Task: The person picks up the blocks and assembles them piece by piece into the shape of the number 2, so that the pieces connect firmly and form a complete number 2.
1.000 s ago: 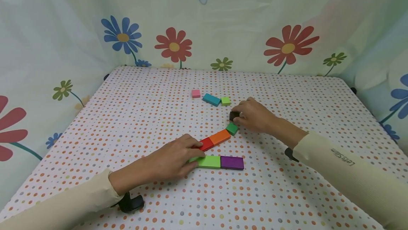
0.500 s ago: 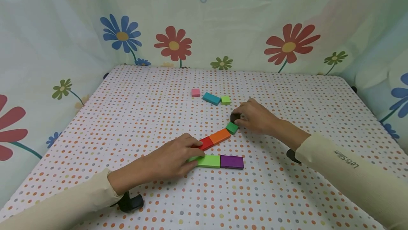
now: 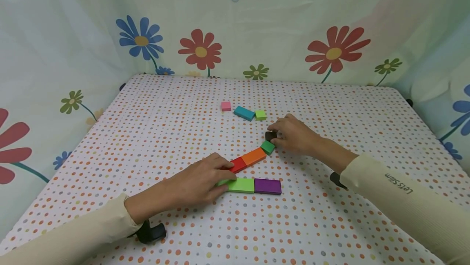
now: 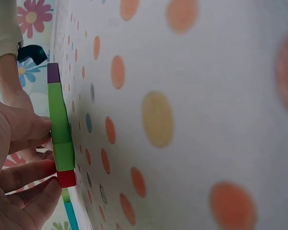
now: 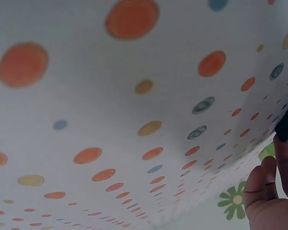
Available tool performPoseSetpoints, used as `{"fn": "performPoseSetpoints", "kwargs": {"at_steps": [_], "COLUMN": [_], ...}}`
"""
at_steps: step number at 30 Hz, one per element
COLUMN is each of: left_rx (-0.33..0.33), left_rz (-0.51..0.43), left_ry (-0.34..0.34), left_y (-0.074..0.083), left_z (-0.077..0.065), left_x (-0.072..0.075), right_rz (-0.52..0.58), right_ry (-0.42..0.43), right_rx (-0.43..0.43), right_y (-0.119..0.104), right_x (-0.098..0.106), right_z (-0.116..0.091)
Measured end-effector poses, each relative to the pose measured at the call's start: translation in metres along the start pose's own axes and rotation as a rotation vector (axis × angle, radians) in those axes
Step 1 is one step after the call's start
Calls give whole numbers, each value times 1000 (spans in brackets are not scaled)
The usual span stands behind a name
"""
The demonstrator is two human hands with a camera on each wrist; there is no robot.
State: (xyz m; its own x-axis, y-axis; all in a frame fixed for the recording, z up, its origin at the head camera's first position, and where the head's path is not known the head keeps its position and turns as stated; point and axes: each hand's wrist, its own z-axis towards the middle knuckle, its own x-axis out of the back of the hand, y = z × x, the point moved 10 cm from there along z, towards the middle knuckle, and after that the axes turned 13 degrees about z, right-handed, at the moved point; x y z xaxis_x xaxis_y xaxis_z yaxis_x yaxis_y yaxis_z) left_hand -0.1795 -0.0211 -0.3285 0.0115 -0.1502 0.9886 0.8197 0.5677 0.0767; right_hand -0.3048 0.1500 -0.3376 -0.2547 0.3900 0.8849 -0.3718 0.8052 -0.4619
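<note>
I have the black block [image 3: 269, 136] just right of and below centre in the head view, pinched between thumb and fingers of the right hand [image 3: 295, 135], clearly the nearer one. What matters to me is its line to the small green block [image 3: 267, 147], directly below it in frame; I can't tell whether they touch. The orange block [image 3: 254, 157] runs lengthwise from lower left to upper right, toward that green one. Fingers of the left hand [image 3: 198, 181], at lower left, rest on the red block [image 3: 238, 164] and light-green block [image 3: 240, 185] without clasping either.
</note>
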Motion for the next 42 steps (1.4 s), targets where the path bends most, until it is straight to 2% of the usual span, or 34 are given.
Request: {"fn": "performPoseSetpoints", "kwargs": {"at_steps": [23,36,42], "left_rx": [-2,1,0], "left_rz": [1,3,5], "left_ry": [1,-4,-12], "left_y": [1,0,0], "left_z": [0,0,1], "left_x": [-1,0,-1], "right_rz": [93,30,24], "right_ry": [24,70,64], "right_rx": [-7,40,14], "right_y": [0,-12,-9], "right_x": [3,9,8], "right_z": [1,17,23]}}
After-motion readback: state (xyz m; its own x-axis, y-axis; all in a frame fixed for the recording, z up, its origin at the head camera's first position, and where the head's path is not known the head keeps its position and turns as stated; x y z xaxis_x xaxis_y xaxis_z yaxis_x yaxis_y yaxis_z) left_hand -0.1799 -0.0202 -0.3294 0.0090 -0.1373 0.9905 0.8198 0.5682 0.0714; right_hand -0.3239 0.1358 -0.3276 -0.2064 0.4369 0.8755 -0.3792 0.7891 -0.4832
